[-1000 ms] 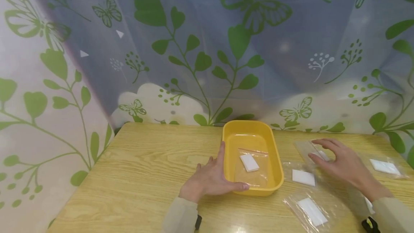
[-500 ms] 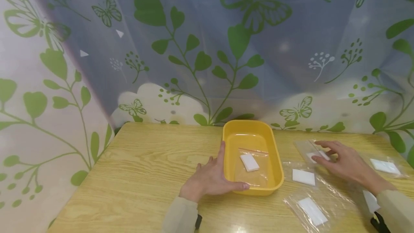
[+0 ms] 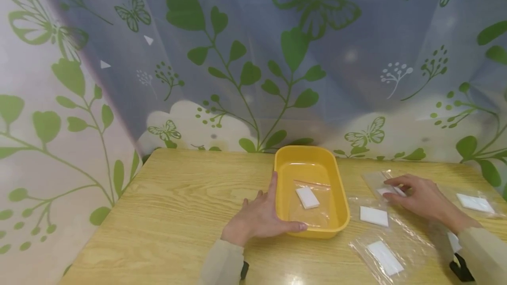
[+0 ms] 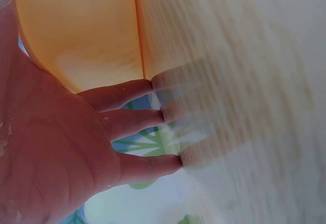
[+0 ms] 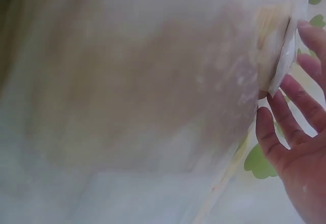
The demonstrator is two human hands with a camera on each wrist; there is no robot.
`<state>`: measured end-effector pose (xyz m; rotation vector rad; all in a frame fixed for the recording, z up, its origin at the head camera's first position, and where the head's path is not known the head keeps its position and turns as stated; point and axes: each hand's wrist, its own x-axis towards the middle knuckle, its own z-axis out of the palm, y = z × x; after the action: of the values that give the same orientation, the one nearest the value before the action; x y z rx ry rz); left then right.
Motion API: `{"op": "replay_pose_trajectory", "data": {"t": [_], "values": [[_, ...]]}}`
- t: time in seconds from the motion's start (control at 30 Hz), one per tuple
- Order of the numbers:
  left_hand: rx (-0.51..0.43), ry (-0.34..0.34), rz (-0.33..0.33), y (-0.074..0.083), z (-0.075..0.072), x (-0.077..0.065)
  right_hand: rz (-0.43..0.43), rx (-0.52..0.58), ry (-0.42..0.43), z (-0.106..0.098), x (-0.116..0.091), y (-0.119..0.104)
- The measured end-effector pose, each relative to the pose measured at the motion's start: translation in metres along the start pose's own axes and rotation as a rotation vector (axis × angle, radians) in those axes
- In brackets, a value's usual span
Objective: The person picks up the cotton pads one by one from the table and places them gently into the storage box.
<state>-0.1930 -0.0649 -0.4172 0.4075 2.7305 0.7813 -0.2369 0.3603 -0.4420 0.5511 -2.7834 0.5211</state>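
My left hand (image 3: 259, 217) rests against the near left corner of a yellow tray (image 3: 343, 203), thumb on the front rim and fingers straight along the left side. Inside the tray lies a clear zip bag (image 3: 317, 219) with a white rectangular piece (image 3: 307, 197). Right of the tray, my right hand (image 3: 425, 197) pinches at another clear zip bag (image 3: 374, 181) on the table, thumb and fingertips curled about its white piece (image 5: 285, 58). Part of that bag is hidden under the fingers. In the left wrist view the left fingertips touch the tabletop (image 4: 244, 81).
More zip bags with white pieces lie nearby: one beside the tray (image 3: 374, 216), one at the front (image 3: 385, 257), one at the far right (image 3: 475, 203). Another white piece (image 3: 454, 242) is partly hidden by the right wrist. A patterned curtain (image 3: 237, 100) hangs behind the wooden table (image 3: 190, 188).
My right hand has come down onto the bag, and its thumb and fingers have closed in about the white piece. The left hand keeps its place on the tray.
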Motion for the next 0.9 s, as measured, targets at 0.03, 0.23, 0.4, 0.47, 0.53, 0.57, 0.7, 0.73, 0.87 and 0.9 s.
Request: {"op": "replay_pose_trajectory", "data": {"t": [0.03,0.23,0.4,0.47,0.53,0.57,0.7,0.73,0.87,0.9], "values": [[0.000,-0.001,-0.001,0.000,0.000,0.000,-0.010,-0.002,0.004,0.000,0.000,0.000],[-0.001,-0.002,-0.003,0.000,0.000,0.000,-0.015,0.012,-0.019,0.001,0.001,-0.001],[0.002,0.001,-0.006,0.000,0.000,-0.001,-0.002,0.023,-0.019,0.004,-0.001,-0.001],[0.001,0.000,-0.005,0.000,0.000,-0.001,0.007,0.029,-0.025,0.005,-0.002,-0.001],[-0.002,-0.001,-0.006,0.000,0.000,-0.001,0.019,0.038,-0.043,0.004,-0.002,-0.001],[-0.002,-0.003,-0.007,0.000,0.000,-0.001,0.029,0.044,-0.058,0.003,-0.002,-0.002],[-0.001,-0.006,-0.010,0.001,0.000,-0.001,0.095,0.077,-0.157,-0.005,-0.003,-0.005],[0.000,-0.006,-0.010,0.001,0.000,-0.001,0.106,0.081,-0.186,-0.007,-0.003,-0.005],[-0.005,-0.009,-0.011,0.001,-0.001,-0.001,0.099,0.078,-0.256,-0.010,-0.004,-0.007],[-0.005,-0.009,-0.011,0.001,-0.001,-0.001,0.087,0.073,-0.259,-0.011,-0.004,-0.007]]}}
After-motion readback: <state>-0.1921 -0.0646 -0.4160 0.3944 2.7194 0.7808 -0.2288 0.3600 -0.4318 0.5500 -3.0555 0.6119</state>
